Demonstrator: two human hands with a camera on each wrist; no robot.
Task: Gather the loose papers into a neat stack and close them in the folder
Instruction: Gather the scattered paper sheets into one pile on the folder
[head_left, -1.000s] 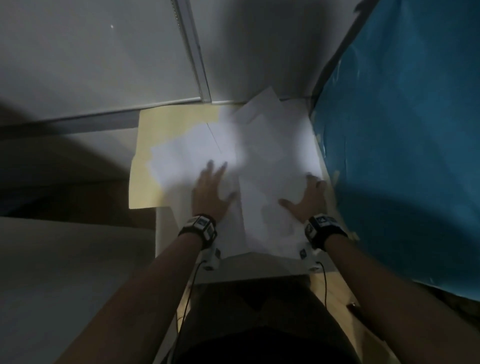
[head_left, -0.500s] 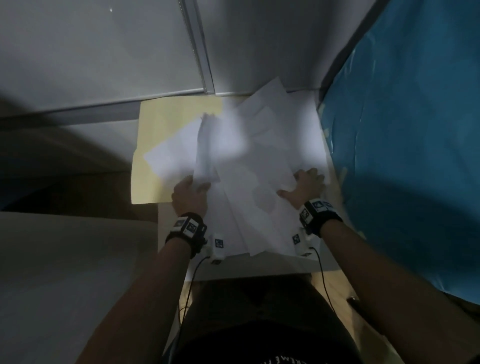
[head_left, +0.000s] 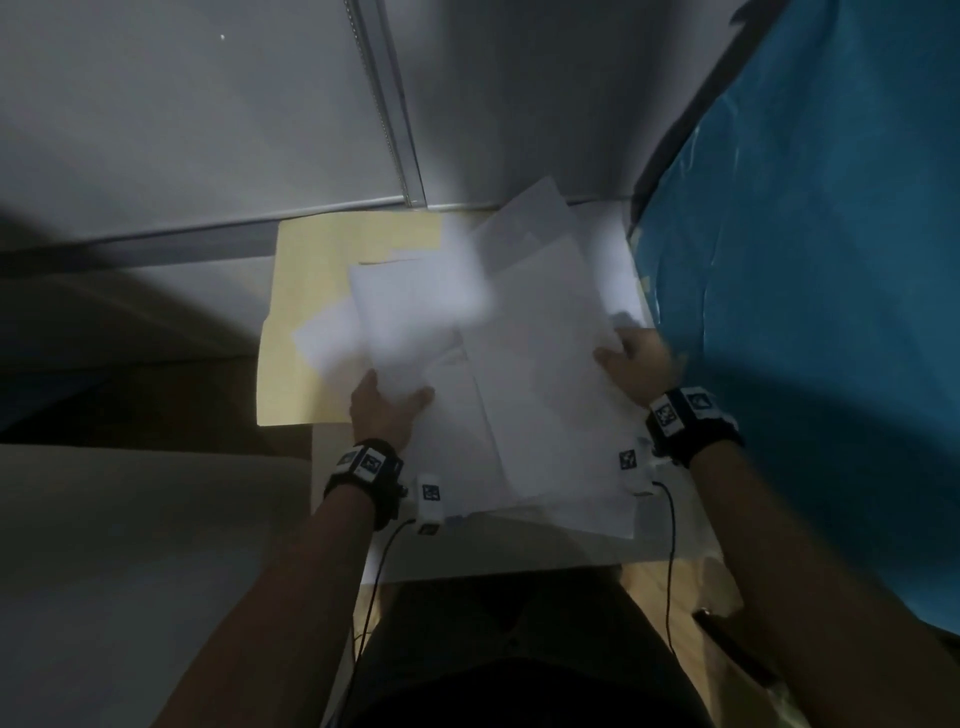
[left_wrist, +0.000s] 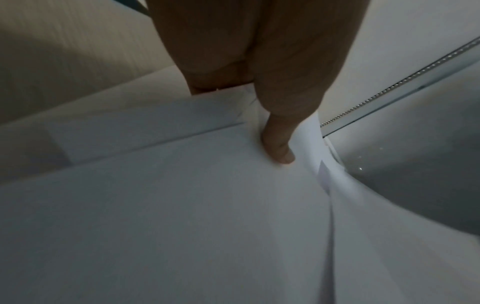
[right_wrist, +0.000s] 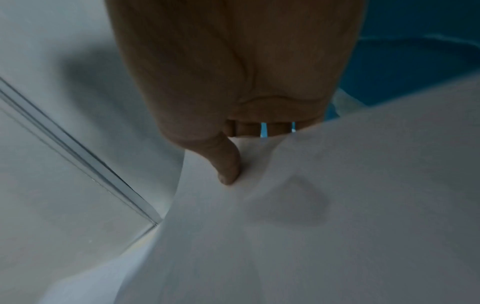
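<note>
Several white papers lie fanned and overlapping on a small white table, partly covering an open cream folder at the back left. My left hand pinches the left edge of the sheets, thumb on top and fingers hidden under the paper. My right hand pinches the right edge, thumb pressed on top, fingers tucked beneath the papers. The top left sheets are lifted and blurred.
A blue plastic-covered surface rises close on the right. A grey wall with a metal rail stands behind the table. The table's bare front edge is by my lap; a lower pale surface lies left.
Both hands went from lying flat on the sheets to pinching their side edges. The left sheets have been lifted and drawn toward the middle.
</note>
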